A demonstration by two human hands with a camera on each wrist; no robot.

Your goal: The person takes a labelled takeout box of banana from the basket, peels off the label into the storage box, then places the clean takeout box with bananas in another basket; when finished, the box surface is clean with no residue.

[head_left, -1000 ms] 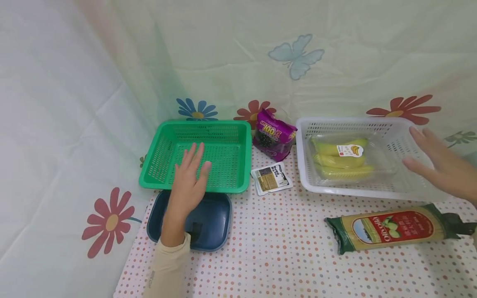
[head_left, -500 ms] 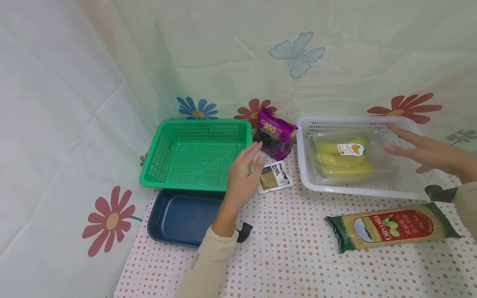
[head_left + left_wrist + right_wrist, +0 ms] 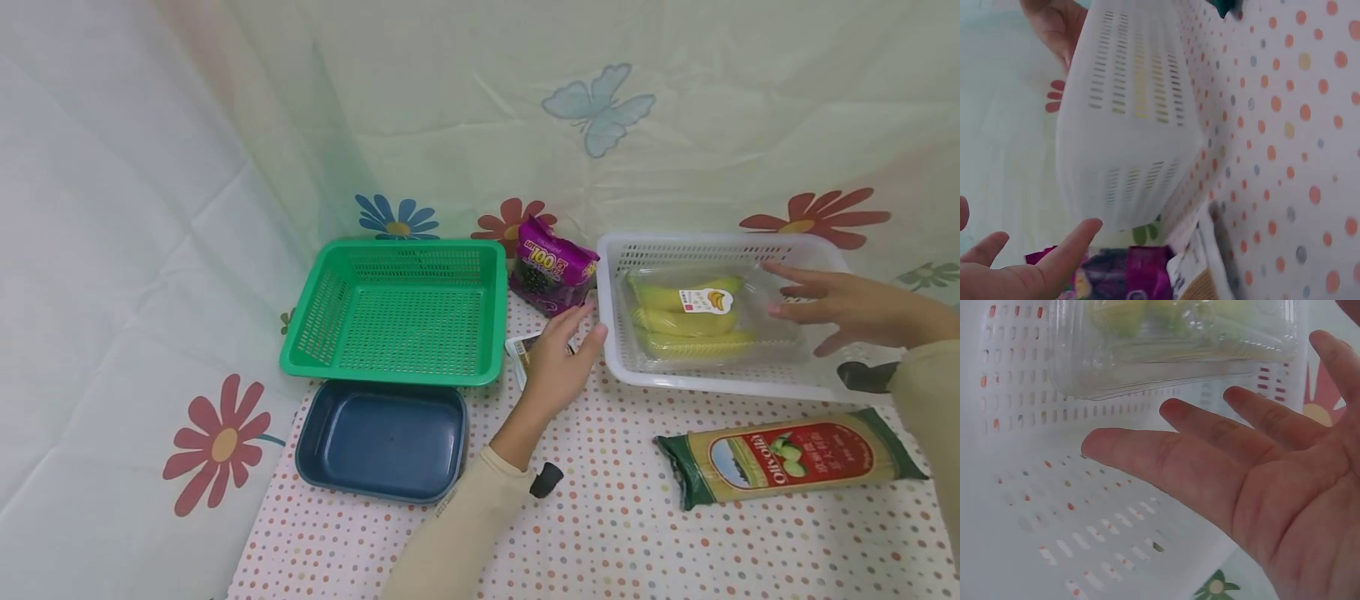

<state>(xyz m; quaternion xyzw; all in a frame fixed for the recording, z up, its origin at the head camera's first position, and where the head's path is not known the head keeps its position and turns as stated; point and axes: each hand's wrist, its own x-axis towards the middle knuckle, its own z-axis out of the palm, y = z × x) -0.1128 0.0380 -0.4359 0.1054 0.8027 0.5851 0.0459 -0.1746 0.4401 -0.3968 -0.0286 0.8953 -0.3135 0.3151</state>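
In the head view a white basket (image 3: 611,350) holds a clear plastic box of bananas (image 3: 690,323). My right hand (image 3: 855,308) hovers over the basket's right part, fingers spread, beside the box; the right wrist view shows a gap between its fingers and the box (image 3: 1179,369). My left hand (image 3: 558,367), fingers extended and holding nothing, is near the basket's left wall. It partly covers a small white-and-brown packet (image 3: 521,348). Just behind it stands a purple snack bag (image 3: 551,267). The left wrist view shows its thumb close to the basket (image 3: 1129,125); contact cannot be told.
A green basket (image 3: 495,350) stands at the back left, with a dark blue tray (image 3: 390,446) in front of it. A pack of spaghetti (image 3: 791,458) lies in front of the white basket. A patterned curtain (image 3: 450,108) hangs behind.
My left hand has moved right, from over the green basket and blue tray to beside the white basket. My right hand has moved left, closer to the banana box.
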